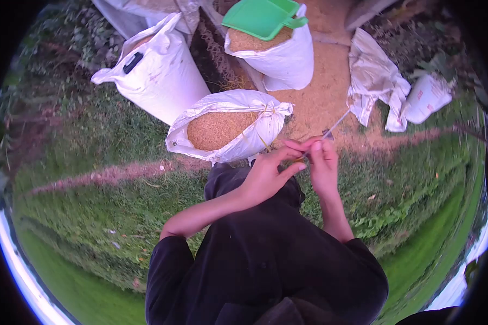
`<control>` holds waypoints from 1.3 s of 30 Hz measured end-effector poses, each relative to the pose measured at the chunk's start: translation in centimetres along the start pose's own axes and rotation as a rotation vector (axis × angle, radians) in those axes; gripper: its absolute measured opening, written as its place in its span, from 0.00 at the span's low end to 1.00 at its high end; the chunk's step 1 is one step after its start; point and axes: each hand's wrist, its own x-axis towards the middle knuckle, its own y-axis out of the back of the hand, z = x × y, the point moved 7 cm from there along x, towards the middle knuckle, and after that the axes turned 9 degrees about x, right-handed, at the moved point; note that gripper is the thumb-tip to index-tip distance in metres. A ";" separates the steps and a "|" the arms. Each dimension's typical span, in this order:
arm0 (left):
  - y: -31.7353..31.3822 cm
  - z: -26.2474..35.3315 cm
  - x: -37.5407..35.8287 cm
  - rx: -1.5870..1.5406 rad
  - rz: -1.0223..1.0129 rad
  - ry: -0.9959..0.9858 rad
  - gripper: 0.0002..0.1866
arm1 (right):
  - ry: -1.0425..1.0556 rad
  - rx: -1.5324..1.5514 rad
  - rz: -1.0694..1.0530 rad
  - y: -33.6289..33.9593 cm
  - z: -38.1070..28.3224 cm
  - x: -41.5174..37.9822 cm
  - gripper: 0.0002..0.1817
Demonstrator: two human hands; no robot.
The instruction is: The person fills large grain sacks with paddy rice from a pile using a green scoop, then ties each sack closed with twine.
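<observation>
Outdoors, on grass (108,216) crossed by a bare dirt strip, with spilled grain spread over the ground behind. Item: white sack (230,130), open-mouthed, filled with tan grain, its neck partly gathered with a tie at the right rim; it stands just ahead of the hands. Item: second grain sack (279,54), farther back, with a green scoop (260,16) resting on top. Item: closed white sack (152,73), lying tilted at the left. Item: empty crumpled sacks (377,81) at the right. Left hand (268,173) and right hand (322,162), bare, held together in front of the dark-clothed body, fingertips touching. Both pinch a thin pale strand (336,123) which runs up and to the right from the fingers, taut, clear of the near sack. Whether a needle is attached cannot be told.
</observation>
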 end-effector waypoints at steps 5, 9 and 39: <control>4.2 -8.8 0.3 0.385 0.240 -0.175 0.12 | -0.108 0.184 0.257 5.1 0.1 -3.7 0.17; 3.7 -19.2 3.5 0.721 0.023 0.038 0.15 | -0.320 -0.746 0.031 4.1 1.5 -4.1 0.14; 4.3 -22.4 6.2 0.773 -0.030 -0.065 0.06 | -0.268 -0.927 0.460 -2.7 21.3 0.4 0.09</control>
